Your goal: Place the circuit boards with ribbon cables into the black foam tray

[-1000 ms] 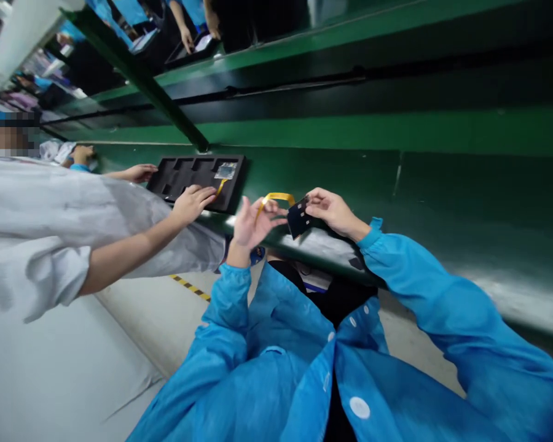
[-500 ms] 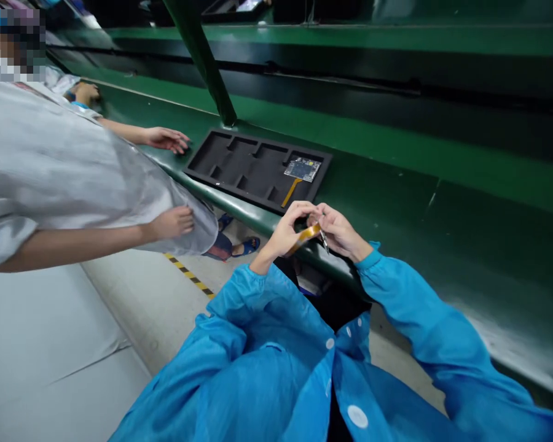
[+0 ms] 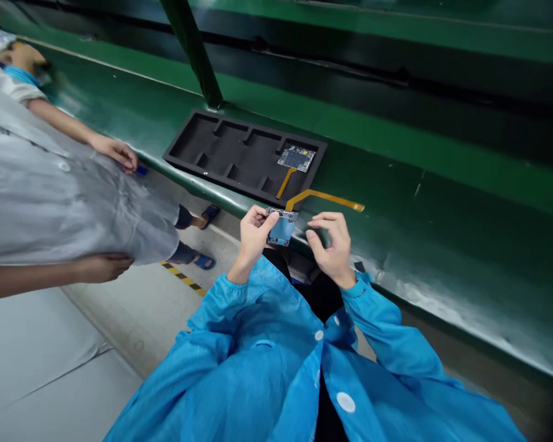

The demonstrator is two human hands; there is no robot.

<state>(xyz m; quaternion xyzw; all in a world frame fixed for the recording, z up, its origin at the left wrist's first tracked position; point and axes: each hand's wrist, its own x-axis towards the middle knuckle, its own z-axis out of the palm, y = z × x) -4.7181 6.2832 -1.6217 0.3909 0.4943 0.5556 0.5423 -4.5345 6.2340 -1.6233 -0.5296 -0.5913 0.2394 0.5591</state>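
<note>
My left hand [image 3: 252,232] pinches a small square module [image 3: 281,226] by its left edge, in front of my chest. An orange flex cable [image 3: 325,197] runs from the module up and to the right over the green belt. My right hand [image 3: 330,245] hovers just right of the module, fingers curled and apart, holding nothing. Beyond them lies a black foam tray [image 3: 225,153] with several pockets. One pocket at its right end holds another module [image 3: 296,158] with its orange cable.
The green conveyor belt [image 3: 442,215] runs across the view, with a green post [image 3: 191,49] rising behind the tray. A person in a grey coat [image 3: 50,184] stands at the left, one hand [image 3: 115,151] at the belt's edge.
My hands came apart: the right one let go and the left now holds the module face up with its cable stretched out. The neighbour's hands drew back from the tray.
</note>
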